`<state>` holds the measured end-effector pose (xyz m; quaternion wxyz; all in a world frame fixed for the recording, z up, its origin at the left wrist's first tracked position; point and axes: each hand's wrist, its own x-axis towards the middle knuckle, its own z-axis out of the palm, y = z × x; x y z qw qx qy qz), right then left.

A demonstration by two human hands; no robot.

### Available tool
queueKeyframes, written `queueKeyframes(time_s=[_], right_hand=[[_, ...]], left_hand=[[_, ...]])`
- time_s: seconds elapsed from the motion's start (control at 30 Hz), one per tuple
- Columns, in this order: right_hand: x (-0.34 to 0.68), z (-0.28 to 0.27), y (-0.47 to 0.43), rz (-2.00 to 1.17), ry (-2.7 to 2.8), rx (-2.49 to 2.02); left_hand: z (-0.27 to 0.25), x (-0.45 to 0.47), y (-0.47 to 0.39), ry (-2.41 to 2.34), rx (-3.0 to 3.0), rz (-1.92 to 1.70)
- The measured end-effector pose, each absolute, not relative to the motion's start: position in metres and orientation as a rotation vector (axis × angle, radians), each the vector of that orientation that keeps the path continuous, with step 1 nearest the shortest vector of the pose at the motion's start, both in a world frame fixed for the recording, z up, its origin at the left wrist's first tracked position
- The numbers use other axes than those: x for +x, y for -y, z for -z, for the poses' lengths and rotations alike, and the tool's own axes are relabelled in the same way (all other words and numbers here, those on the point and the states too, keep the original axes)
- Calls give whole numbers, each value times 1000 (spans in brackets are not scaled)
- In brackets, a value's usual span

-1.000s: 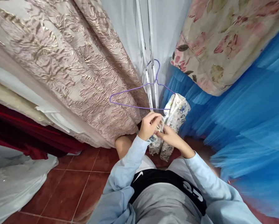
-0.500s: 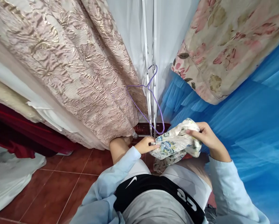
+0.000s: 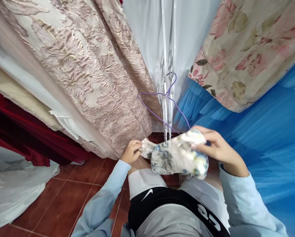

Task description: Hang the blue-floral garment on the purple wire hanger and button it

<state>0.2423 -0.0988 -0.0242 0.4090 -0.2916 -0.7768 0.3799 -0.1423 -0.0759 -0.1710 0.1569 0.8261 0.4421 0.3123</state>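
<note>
Our left hand (image 3: 132,151) pinches the left end of a soft, crumpled, cream cloth with a blue and yellow flower print (image 3: 174,156), its fingertips closed narrowly on the edge. Our right hand (image 3: 218,144) grips the same cloth at its right end, thumb on the near side and fingers at the far edge. The cloth hangs between the two hands, above our lap, and is partly blurred. Just beyond it is a thin purple wire hanger (image 3: 167,94), tilted, whose right corner passes out of sight near the cloth and right hand. Two narrow white upright strips (image 3: 164,56) stand by the hanger's hook, before a plain white drape (image 3: 145,33). Nearer to us are our pale blue sleeves (image 3: 246,194) and black-and-white shorts (image 3: 147,197). On the left hangs a pink brocade with raised, gold-edged flowers (image 3: 88,72), and farther left a dark red fabric (image 3: 16,125). At the far right, a beige cloth with pink flowers (image 3: 238,59) overlaps layered blue tulle (image 3: 268,141). Reddish-brown floor tiles (image 3: 63,197) show at near left.
</note>
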Motion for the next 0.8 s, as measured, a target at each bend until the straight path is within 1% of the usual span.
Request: queueKeyframes(time_s=[0.07,0.1,0.27,0.37,0.47,0.53,0.73,0.8], right_hand=[[246,30,71,-725,1855,-833],[247,34,54,-678,1818,-852],[232,58,-9,-895,1585,-961],[221,61,-14,-929,1407,-935],[222,55,-7,-946,1406,-921],[226,49,-2,-961,1439,-931],[227,43,-5,-985,1474,-919],[224,45,-6,-991,1470,-914]], left_hand=[[166,-145,75,-1265,2376,-931],[165,-145,73,-1267,2375,-946],[176,-136,58,-1352,2386,-868],[185,-135,36,-1502,2347,-730],[180,-141,-4,-1604,2317,-627],[164,-146,-38,-1661,2320,-619],[83,-153,-139,-1784,2375,-794],[65,-149,-161,-1815,2374,-825]])
